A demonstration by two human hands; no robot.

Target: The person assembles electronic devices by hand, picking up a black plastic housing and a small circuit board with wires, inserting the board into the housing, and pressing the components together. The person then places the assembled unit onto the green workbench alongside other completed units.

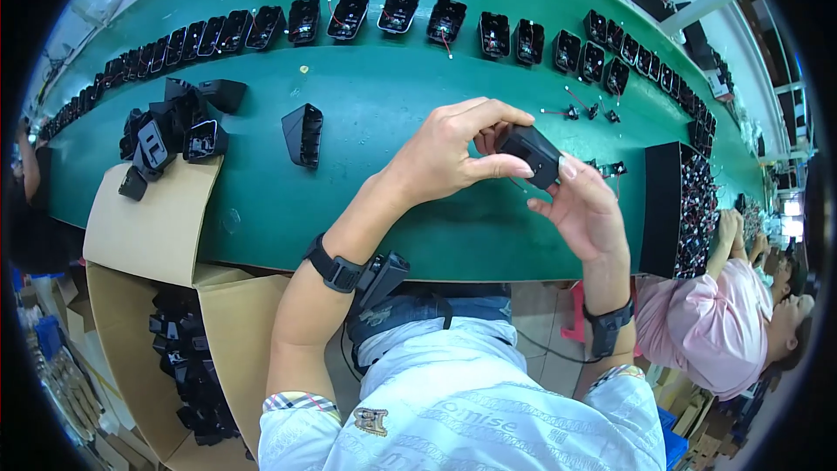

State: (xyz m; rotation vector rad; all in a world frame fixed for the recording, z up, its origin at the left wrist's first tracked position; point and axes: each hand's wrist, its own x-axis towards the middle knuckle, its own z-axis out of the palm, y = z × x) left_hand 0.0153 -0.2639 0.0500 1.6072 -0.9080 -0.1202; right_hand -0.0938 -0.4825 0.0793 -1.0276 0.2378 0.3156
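Note:
Over the green table I hold a black plastic housing [534, 153] between both hands. My left hand [462, 144] grips its left side, with the thumb along the near face and the fingers over the top. The thumb and fingertips of my right hand [586, 201] press on its right end. Part of a thin wire shows under the housing. Small black parts with wires [593, 112] lie just beyond my right hand. Another black housing [302, 135] lies on its side left of my hands.
A long row of open black housings [399, 12] curves along the table [366, 78]. Loose housings [166, 135] pile up at left, above an open carton [144, 227] of black parts. A black box [661, 209] full of small wired parts stands at right, beside a seated person [706, 323].

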